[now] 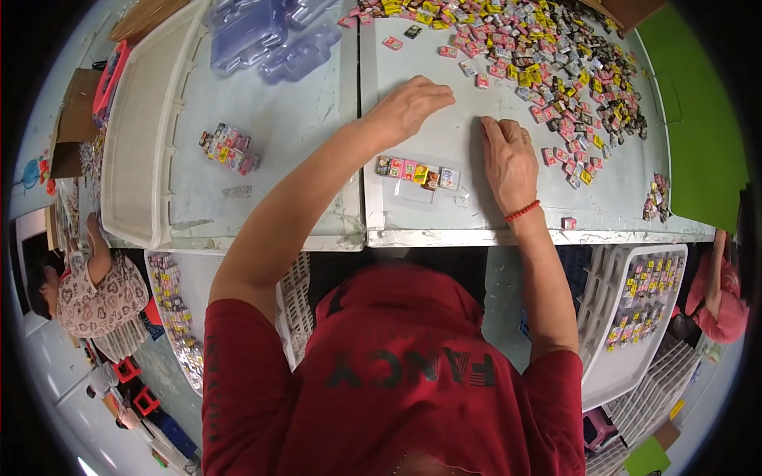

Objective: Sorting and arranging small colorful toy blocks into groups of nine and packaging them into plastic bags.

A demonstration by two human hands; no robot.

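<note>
In front of me on the table lies a clear plastic tray (406,192) with a row of small printed boxes (408,170) in pink, yellow, brown and white along its upper side. Just beyond it, my left hand (409,109) hovers with its fingers drawn together, pointing right. To the right of the tray is my right hand (509,163), a red cord on its wrist, its fingers curled and thumb pressed close. Whatever either hand holds, if anything, is hidden by the fingers. A large heap of similar small boxes (548,71) spreads over the far right.
Stacked bluish clear trays (274,40) lie at the far left. A small cluster of boxes (230,148) sits left of my left arm. A large white crate (139,127) stands beyond that. Filled white trays (627,365) stand below the table edge. Co-workers (103,293) are at both sides.
</note>
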